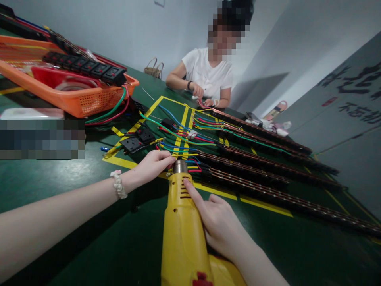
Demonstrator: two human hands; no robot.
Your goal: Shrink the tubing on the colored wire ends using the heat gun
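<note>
A yellow heat gun points away from me, its metal nozzle close to several coloured wires. My right hand grips it from the right side, the index finger stretched along the vents. Just left of the nozzle, my left hand is closed in a pinch on a yellow wire; the exact grip is partly hidden. Those wires lead into long black strips with copper-coloured rails, lying on the green table. Black socket modules lie beyond my left hand.
An orange basket at the left holds a black socket strip and red parts. Yellow tape marks the table. Across it sits a person in a white shirt, both hands at wires. A bag stands behind.
</note>
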